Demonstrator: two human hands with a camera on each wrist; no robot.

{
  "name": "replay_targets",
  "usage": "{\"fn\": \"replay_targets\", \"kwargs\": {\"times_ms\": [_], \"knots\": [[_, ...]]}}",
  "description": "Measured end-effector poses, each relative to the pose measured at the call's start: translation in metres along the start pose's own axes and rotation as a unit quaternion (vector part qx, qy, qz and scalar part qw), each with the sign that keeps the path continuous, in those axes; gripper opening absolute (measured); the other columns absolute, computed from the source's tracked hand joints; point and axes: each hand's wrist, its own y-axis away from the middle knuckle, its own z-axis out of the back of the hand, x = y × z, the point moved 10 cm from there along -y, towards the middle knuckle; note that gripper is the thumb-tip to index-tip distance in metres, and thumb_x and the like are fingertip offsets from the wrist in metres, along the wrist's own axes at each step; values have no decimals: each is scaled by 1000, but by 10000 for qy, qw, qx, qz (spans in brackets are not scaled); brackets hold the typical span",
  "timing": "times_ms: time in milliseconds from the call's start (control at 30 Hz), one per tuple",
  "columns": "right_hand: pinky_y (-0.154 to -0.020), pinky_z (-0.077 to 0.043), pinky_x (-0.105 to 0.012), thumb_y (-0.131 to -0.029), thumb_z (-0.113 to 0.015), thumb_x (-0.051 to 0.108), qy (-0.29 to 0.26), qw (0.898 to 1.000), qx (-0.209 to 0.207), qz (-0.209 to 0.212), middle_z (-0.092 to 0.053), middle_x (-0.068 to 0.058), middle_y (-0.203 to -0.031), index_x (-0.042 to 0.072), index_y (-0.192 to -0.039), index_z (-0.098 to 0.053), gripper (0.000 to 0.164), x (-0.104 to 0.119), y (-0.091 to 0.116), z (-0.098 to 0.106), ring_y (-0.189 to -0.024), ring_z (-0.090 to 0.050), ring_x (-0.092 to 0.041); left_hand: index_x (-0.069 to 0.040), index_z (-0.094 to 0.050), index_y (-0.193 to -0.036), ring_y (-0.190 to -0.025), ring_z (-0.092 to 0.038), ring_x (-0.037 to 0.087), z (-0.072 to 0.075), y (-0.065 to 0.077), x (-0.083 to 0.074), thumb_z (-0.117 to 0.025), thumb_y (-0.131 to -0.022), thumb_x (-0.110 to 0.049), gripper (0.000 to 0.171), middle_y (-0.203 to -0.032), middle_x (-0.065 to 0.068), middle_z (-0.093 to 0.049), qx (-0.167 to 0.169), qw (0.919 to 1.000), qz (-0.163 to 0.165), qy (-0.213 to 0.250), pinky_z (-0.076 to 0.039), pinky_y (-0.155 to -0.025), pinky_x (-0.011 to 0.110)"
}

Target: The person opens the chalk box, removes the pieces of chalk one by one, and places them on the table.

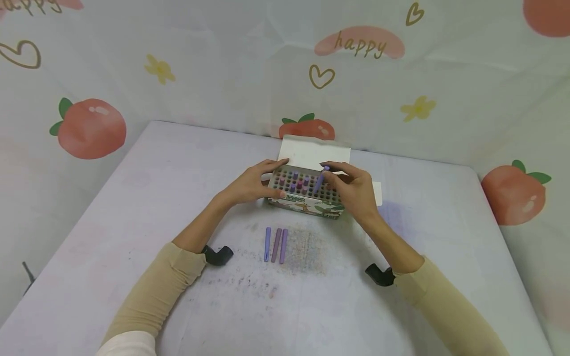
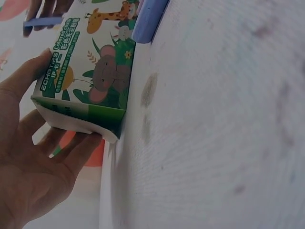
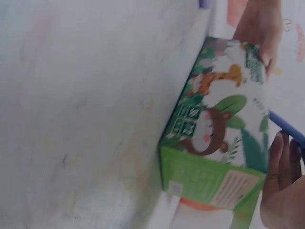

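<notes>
An open cardboard chalk box (image 1: 306, 205) printed with cartoon animals stands on the table, its top a grid of holes with several purple and pink chalk ends showing. My left hand (image 1: 249, 184) holds the box at its left end; in the left wrist view the thumb lies on the front top edge and the fingers reach round the end. Over the right half of the grid, my right hand (image 1: 356, 190) pinches a blue-purple chalk stick (image 1: 319, 182), tilted, its lower end at the holes. Whether that end is inside a hole I cannot tell.
Three chalk sticks lie in front of the box: a blue-purple one (image 1: 267, 244), a dull mauve one (image 1: 276, 245) and a purple one (image 1: 283, 245). The box's white lid (image 1: 307, 152) is folded back toward the wall sheet. Chalk dust marks the table (image 1: 307, 306).
</notes>
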Motion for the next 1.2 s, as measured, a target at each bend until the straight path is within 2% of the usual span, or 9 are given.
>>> {"fn": "replay_targets", "kwargs": {"times_ms": [167, 200, 267, 567, 767, 900, 1067, 1200], "knots": [[-69, -62, -29, -96, -67, 17, -230, 9979, 324, -504, -71, -9, -97, -2, -122, -68, 32, -4, 6, -7, -86, -72, -20, -33, -32, -156, -146, -27, 28, 1, 1, 0, -80, -85, -33, 86, -157, 8, -29, -8, 10000, -5, -1, -41, -113, 42], [-75, -62, -33, -96, -68, 17, -298, 9973, 379, -551, -70, -10, -98, -3, -122, -67, 33, -4, 7, -9, -86, -72, -21, -33, -32, -156, -146, -27, 29, 1, 1, 0, -80, -85, -33, 86, -157, 8, -29, -8, 10000, -9, 10, -41, -113, 42], [-77, -62, -35, -96, -68, 16, -358, 9964, 459, -614, -69, -10, -98, -4, -122, -67, 33, -4, 10, -12, -86, -72, -20, -33, -32, -156, -146, -27, 29, 1, 1, 0, -80, -85, -34, 86, -157, 8, -29, -7, 10000, -16, 22, -41, -113, 42], [-65, -63, -39, -96, -67, 10, -517, 9893, 999, -932, -66, -10, -105, -6, -124, -64, 32, -3, 29, -31, -88, -71, -29, -32, -32, -156, -145, -30, 28, 2, 2, 3, -80, -85, -34, 86, -156, 7, -32, -13, 10000, -42, 19, -42, -112, 41], [-63, -63, -38, -94, -70, 9, -550, 9857, 1074, -1180, -69, -9, -101, -7, -121, -66, 32, -6, 38, -39, -86, -69, -40, -34, -32, -156, -145, -28, 29, 1, 1, 0, -80, -85, -36, 86, -157, 7, -31, 14, 10000, -63, -52, -42, -112, 43], [-65, -62, -38, -94, -70, 11, -455, 9828, 1129, -1389, -71, -8, -98, -4, -120, -67, 30, -11, 44, -43, -87, -68, -43, -32, -32, -156, -146, -28, 29, 1, 1, 0, -80, -85, -35, 85, -157, 7, -31, 17, 10000, -73, 27, -42, -112, 43], [-70, -62, -49, -95, -69, 12, -404, 9764, 1338, -1645, -72, -11, -97, -3, -121, -66, 31, -19, 54, -51, -90, -68, -43, -30, -32, -156, -146, -27, 30, 1, 2, -2, -80, -85, -34, 86, -158, 8, -30, 15, 10000, -59, 28, -41, -112, 44], [-71, -61, -51, -94, -70, 13, -430, 9724, 1510, -1728, -72, -13, -98, -4, -122, -66, 33, -27, 60, -58, -87, -70, -38, -29, -34, -156, -146, -28, 29, 1, 2, -3, -80, -85, -31, 85, -157, 7, -30, 18, 9999, -62, 155, -41, -113, 44]]}}
